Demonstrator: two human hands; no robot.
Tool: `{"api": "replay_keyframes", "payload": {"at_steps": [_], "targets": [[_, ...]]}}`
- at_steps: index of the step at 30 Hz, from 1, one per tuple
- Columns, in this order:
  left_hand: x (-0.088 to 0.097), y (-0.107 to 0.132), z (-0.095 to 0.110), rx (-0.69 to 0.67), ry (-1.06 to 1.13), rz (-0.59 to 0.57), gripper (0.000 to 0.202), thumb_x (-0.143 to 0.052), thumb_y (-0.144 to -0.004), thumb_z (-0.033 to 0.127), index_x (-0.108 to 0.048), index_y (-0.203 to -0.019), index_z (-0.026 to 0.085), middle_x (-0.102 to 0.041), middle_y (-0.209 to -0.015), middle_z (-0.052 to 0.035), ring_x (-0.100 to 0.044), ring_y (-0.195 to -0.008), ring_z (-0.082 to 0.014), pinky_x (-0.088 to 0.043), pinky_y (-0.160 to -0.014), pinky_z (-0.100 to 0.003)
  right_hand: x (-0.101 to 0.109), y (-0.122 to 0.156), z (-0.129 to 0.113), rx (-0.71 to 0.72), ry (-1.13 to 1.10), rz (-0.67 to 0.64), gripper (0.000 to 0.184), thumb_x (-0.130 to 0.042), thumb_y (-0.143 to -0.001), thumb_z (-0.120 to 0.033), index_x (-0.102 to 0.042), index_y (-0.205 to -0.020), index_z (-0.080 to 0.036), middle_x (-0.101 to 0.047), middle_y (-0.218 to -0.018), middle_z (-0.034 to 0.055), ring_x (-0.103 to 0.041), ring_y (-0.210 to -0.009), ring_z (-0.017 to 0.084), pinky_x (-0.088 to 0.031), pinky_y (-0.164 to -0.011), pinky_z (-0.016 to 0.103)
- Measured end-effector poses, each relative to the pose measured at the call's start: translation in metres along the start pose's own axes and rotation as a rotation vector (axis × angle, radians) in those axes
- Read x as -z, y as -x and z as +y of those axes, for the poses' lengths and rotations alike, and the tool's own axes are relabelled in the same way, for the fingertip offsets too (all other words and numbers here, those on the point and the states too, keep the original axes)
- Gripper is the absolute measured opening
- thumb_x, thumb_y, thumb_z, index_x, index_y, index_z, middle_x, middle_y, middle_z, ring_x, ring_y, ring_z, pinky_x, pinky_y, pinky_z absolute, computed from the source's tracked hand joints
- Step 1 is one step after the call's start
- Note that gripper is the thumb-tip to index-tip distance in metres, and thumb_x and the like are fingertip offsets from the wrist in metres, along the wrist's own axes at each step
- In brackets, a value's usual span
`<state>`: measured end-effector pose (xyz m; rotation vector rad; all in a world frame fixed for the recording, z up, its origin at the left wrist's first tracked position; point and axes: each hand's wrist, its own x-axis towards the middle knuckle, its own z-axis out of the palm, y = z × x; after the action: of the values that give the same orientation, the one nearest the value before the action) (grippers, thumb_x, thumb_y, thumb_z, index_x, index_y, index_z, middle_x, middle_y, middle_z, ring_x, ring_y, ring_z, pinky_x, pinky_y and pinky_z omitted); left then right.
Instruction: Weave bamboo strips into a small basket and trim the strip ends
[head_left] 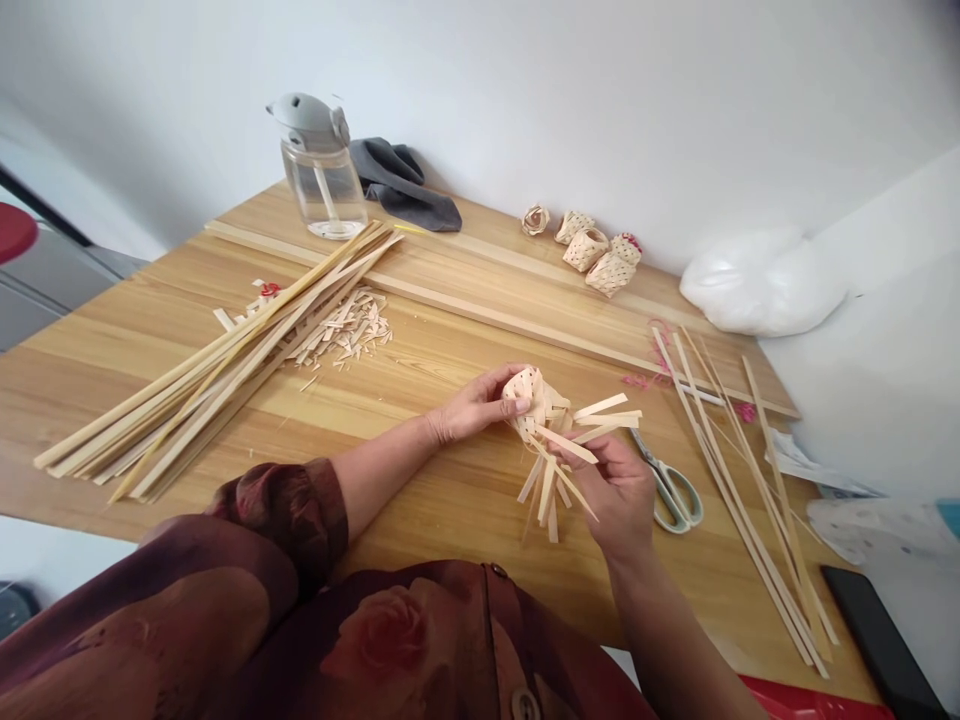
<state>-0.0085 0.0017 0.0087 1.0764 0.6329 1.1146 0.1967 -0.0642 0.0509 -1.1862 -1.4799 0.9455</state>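
Between my hands is a small woven basket (531,397) of pale flat strips, with loose strip ends sticking out to the right and downward. My left hand (484,403) is closed around its left side, thumb pressed on the weave. At the lower right, my right hand (619,490) pinches one of the protruding strips (568,446); its fingertips are partly hidden behind the strips. Just beyond that hand, scissors (675,497) with pale green handles lie on the wooden table (420,520).
Long strips (247,365) lie bundled at left beside small offcuts (352,328). More strips (742,480) lie at right, near a black phone (885,640). Behind are a water bottle (321,175), grey cloth (409,185), several woven pieces (611,265) and a white plastic bag (757,285).
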Motion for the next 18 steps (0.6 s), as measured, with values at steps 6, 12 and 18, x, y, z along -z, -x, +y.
{"api": "replay_keyframes", "payload": {"at_steps": [6,12,18], "targets": [[-0.006,0.001,0.000,0.005,-0.030,0.054,0.066,-0.088,-0.072,0.051,-0.059,-0.122,0.019,-0.067,-0.104,-0.0044,-0.063,-0.095,-0.0177,-0.051,-0.089,-0.030,0.002,0.003,-0.013,0.072,0.164,-0.023,0.015,-0.071,-0.096,-0.036,-0.081,-0.096,-0.025,-0.081,-0.095,0.0049,-0.074,-0.086,0.022,-0.057,-0.081,0.035],[-0.008,0.003,0.002,-0.050,-0.092,0.107,0.061,-0.083,-0.077,0.052,-0.055,-0.120,0.020,-0.064,-0.103,-0.0033,-0.061,-0.091,-0.0158,-0.050,-0.085,-0.029,0.007,-0.001,-0.018,-0.082,0.190,-0.139,0.031,-0.070,-0.094,-0.048,-0.078,-0.082,-0.021,-0.064,-0.063,0.0008,-0.056,-0.055,0.015,-0.046,-0.051,0.028],[-0.009,0.006,0.005,-0.070,-0.162,0.051,0.057,-0.080,-0.082,0.046,-0.052,-0.123,0.019,-0.062,-0.099,-0.0028,-0.058,-0.088,-0.0148,-0.049,-0.082,-0.027,0.011,-0.004,-0.026,-0.043,0.282,-0.122,0.023,-0.075,-0.092,-0.042,-0.077,-0.081,-0.022,-0.066,-0.065,0.0019,-0.061,-0.059,0.017,-0.049,-0.053,0.030]]}}
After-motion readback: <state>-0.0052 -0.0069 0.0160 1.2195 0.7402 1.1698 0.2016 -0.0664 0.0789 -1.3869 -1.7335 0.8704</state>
